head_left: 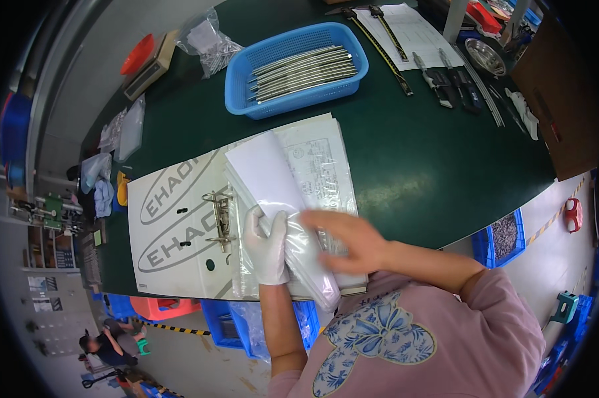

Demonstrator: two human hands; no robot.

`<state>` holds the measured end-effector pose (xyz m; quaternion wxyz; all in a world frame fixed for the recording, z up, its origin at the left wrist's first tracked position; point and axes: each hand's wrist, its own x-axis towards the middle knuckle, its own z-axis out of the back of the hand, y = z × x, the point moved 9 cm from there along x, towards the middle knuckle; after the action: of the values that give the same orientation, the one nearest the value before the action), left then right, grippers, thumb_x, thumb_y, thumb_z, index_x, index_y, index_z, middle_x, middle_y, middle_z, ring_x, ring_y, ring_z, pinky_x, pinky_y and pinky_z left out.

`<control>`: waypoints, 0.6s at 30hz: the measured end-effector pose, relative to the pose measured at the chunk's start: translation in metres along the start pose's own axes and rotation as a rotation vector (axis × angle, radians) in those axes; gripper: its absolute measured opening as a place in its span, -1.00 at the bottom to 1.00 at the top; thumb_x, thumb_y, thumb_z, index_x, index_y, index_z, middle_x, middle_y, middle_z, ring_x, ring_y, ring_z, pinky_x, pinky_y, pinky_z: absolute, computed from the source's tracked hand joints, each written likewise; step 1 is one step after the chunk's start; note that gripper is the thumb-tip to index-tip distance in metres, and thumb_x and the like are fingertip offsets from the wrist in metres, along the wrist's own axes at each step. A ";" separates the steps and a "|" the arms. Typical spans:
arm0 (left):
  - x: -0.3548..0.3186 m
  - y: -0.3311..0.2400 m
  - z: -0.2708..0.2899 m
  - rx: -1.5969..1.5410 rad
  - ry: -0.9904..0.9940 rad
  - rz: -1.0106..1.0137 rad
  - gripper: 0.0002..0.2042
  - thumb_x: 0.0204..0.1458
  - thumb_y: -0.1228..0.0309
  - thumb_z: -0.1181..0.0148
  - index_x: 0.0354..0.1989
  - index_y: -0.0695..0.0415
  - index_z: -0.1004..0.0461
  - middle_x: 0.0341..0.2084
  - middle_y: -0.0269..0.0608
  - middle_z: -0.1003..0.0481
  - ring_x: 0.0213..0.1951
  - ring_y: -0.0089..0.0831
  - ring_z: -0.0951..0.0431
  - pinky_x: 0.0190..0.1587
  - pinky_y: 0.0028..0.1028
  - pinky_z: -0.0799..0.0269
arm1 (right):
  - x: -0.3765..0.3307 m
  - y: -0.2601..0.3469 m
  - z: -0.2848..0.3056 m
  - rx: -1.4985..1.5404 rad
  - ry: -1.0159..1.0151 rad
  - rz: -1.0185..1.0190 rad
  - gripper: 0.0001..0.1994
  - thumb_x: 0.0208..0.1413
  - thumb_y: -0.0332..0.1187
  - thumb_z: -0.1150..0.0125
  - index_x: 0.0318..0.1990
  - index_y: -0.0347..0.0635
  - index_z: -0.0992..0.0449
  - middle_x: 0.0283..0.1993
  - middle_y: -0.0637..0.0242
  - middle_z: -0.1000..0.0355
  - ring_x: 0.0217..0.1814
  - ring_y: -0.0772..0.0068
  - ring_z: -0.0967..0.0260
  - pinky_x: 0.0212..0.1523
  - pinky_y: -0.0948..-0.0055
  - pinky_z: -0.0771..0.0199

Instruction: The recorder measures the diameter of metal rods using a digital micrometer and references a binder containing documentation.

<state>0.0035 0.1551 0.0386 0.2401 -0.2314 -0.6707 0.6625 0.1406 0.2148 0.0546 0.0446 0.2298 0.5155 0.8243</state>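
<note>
A white lever-arch binder lies spread on the table with its metal ring mechanism uncovered. Clear plastic sleeves holding white sheets are folded over on its right half. My left hand, in a white glove, grips the edge of these sleeves beside the rings. Bare and smeared by motion, my right hand is over the right side of the sleeves, thumb and fingers apart. Beneath, a sleeved sheet with a printed drawing shows. Whether the right fingertips touch the plastic is unclear.
Behind the binder, a blue basket holds several metal rods. Calipers, knife-like tools and a metal bowl lie at the far right. A scale stands far left. Blue bins sit below the table edge; a person is farther off.
</note>
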 end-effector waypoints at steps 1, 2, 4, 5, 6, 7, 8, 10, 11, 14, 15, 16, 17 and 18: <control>0.000 0.002 0.000 0.038 -0.008 0.029 -0.77 -0.16 0.55 -0.10 -0.27 0.30 -0.33 -0.38 -0.23 -0.38 -0.31 -0.54 -0.35 -0.22 -0.57 -0.28 | 0.002 -0.001 0.004 0.006 0.004 0.001 -0.34 -0.17 -0.19 -0.13 0.12 -0.26 -0.10 0.14 -0.06 -0.06 0.24 -0.01 0.07 0.18 0.18 0.08; 0.000 0.003 0.001 0.033 -0.004 0.014 -0.77 -0.14 0.54 -0.09 -0.26 0.30 -0.32 -0.35 -0.23 -0.37 -0.30 -0.53 -0.35 -0.21 -0.57 -0.28 | 0.004 -0.012 0.027 -0.417 -0.176 -0.163 -0.35 -0.17 -0.17 -0.15 0.10 -0.25 -0.14 0.16 -0.03 -0.04 0.25 0.01 0.10 0.19 0.12 0.14; -0.003 0.003 0.005 0.000 -0.032 0.020 -0.77 -0.14 0.54 -0.08 -0.26 0.30 -0.32 -0.35 -0.23 -0.36 -0.30 -0.53 -0.35 -0.20 -0.57 -0.28 | -0.003 -0.016 0.052 -0.844 -0.357 -0.327 -0.37 -0.18 -0.16 -0.16 0.09 -0.24 -0.17 0.18 0.00 -0.02 0.25 0.03 0.12 0.20 0.06 0.20; -0.003 0.003 0.007 -0.036 -0.056 0.024 -0.78 -0.13 0.54 -0.07 -0.27 0.30 -0.32 -0.34 -0.24 -0.36 -0.30 -0.53 -0.35 -0.20 -0.57 -0.28 | -0.003 -0.017 0.052 -0.858 -0.346 -0.301 -0.40 -0.19 -0.16 -0.18 0.05 -0.21 -0.23 0.17 0.04 -0.03 0.25 0.07 0.13 0.20 0.03 0.24; -0.004 0.001 0.006 -0.038 -0.055 0.023 -0.78 -0.13 0.54 -0.07 -0.27 0.30 -0.32 -0.34 -0.24 -0.36 -0.30 -0.53 -0.35 -0.20 -0.57 -0.28 | -0.003 -0.016 0.051 -0.871 -0.336 -0.275 -0.44 -0.20 -0.16 -0.20 0.01 -0.19 -0.28 0.17 0.08 -0.04 0.25 0.11 0.13 0.20 0.00 0.28; -0.005 -0.001 0.005 -0.078 -0.039 0.032 -0.78 -0.13 0.55 -0.07 -0.26 0.30 -0.31 -0.33 -0.23 -0.35 -0.30 -0.54 -0.35 -0.19 -0.57 -0.28 | -0.003 -0.016 0.050 -0.873 -0.337 -0.277 -0.44 -0.20 -0.16 -0.20 0.01 -0.19 -0.28 0.17 0.08 -0.04 0.25 0.11 0.13 0.20 0.00 0.28; -0.005 -0.002 0.003 -0.118 -0.025 0.040 -0.78 -0.13 0.55 -0.06 -0.26 0.29 -0.30 -0.33 -0.23 -0.35 -0.30 -0.54 -0.34 -0.19 -0.58 -0.28 | -0.001 -0.014 0.044 -0.863 -0.306 -0.245 -0.49 -0.20 -0.17 -0.20 -0.04 -0.17 -0.33 0.16 0.08 -0.05 0.25 0.12 0.11 0.20 0.02 0.26; -0.005 0.000 0.002 -0.144 -0.018 0.043 -0.78 -0.13 0.55 -0.06 -0.26 0.29 -0.30 -0.33 -0.23 -0.35 -0.30 -0.54 -0.34 -0.19 -0.57 -0.28 | 0.001 -0.012 0.040 -0.830 -0.292 -0.212 -0.59 -0.20 -0.21 -0.21 -0.13 -0.11 -0.41 0.15 0.08 -0.07 0.23 0.13 0.08 0.19 0.04 0.23; -0.005 0.002 0.002 -0.169 -0.014 0.045 -0.78 -0.13 0.55 -0.06 -0.26 0.29 -0.30 -0.33 -0.22 -0.35 -0.30 -0.54 -0.34 -0.19 -0.57 -0.28 | 0.000 -0.013 0.040 -0.830 -0.293 -0.211 -0.59 -0.20 -0.21 -0.21 -0.13 -0.11 -0.41 0.15 0.08 -0.07 0.23 0.13 0.08 0.19 0.04 0.23; -0.004 0.001 0.002 -0.169 -0.001 0.041 -0.78 -0.13 0.55 -0.05 -0.26 0.29 -0.30 -0.34 -0.22 -0.35 -0.30 -0.54 -0.34 -0.19 -0.57 -0.28 | -0.002 -0.019 0.039 -0.801 -0.275 -0.239 -0.57 -0.19 -0.20 -0.21 -0.10 -0.12 -0.39 0.16 0.07 -0.04 0.23 0.12 0.10 0.19 0.02 0.24; -0.004 0.000 0.002 -0.169 0.002 0.041 -0.78 -0.13 0.55 -0.05 -0.26 0.29 -0.30 -0.34 -0.22 -0.35 -0.30 -0.54 -0.34 -0.19 -0.57 -0.28 | -0.004 -0.020 0.043 -0.841 -0.332 -0.295 -0.56 -0.19 -0.20 -0.21 -0.09 -0.11 -0.38 0.17 0.06 -0.02 0.24 0.12 0.12 0.19 0.02 0.25; -0.004 -0.002 0.001 -0.133 0.004 0.033 -0.78 -0.13 0.54 -0.05 -0.26 0.30 -0.30 -0.35 -0.22 -0.35 -0.30 -0.54 -0.35 -0.20 -0.57 -0.28 | -0.007 -0.022 0.049 -0.882 -0.388 -0.351 -0.55 -0.19 -0.19 -0.21 -0.08 -0.10 -0.37 0.18 0.05 0.00 0.25 0.12 0.14 0.18 0.01 0.26; -0.005 -0.003 0.001 -0.098 0.005 0.026 -0.78 -0.13 0.54 -0.04 -0.26 0.30 -0.30 -0.35 -0.22 -0.35 -0.31 -0.54 -0.35 -0.20 -0.57 -0.28 | -0.007 -0.023 0.051 -0.883 -0.390 -0.352 -0.55 -0.19 -0.19 -0.21 -0.08 -0.10 -0.37 0.18 0.05 0.00 0.25 0.12 0.14 0.18 0.01 0.26; -0.003 -0.003 0.000 -0.099 0.007 0.026 -0.78 -0.13 0.54 -0.04 -0.26 0.30 -0.30 -0.35 -0.22 -0.35 -0.31 -0.54 -0.35 -0.20 -0.57 -0.28 | -0.004 -0.025 0.051 -0.854 -0.360 -0.342 -0.54 -0.19 -0.18 -0.20 -0.07 -0.09 -0.37 0.19 0.05 0.02 0.25 0.11 0.16 0.18 0.01 0.27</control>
<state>0.0061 0.1528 0.0413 0.2222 -0.2539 -0.6988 0.6308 0.1620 0.2673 0.0502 0.3577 0.2419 0.1460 0.8900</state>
